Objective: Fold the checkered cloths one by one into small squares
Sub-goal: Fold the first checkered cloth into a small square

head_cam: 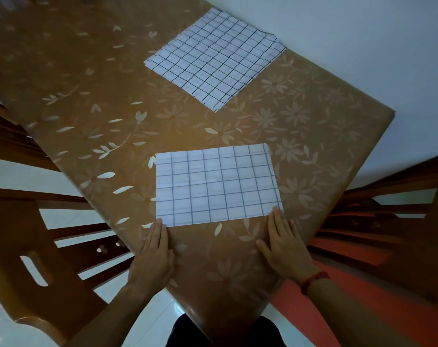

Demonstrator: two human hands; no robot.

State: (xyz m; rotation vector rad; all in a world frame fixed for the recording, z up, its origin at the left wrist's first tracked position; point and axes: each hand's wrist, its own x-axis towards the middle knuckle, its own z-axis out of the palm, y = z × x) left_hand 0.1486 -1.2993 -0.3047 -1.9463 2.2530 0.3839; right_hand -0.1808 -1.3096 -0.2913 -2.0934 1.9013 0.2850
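Floral table point(92, 101) carried a cloth stack point(214, 58) by its far edge; left hand point(154, 254) and right hand point(285, 246) lay flat, open, fingertips touching the near cloth point(216, 185)

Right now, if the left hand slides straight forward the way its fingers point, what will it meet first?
The left hand lies flat, fingertips at the near left corner of the folded checkered cloth. Going straight on, it would probably meet that cloth's near edge first.
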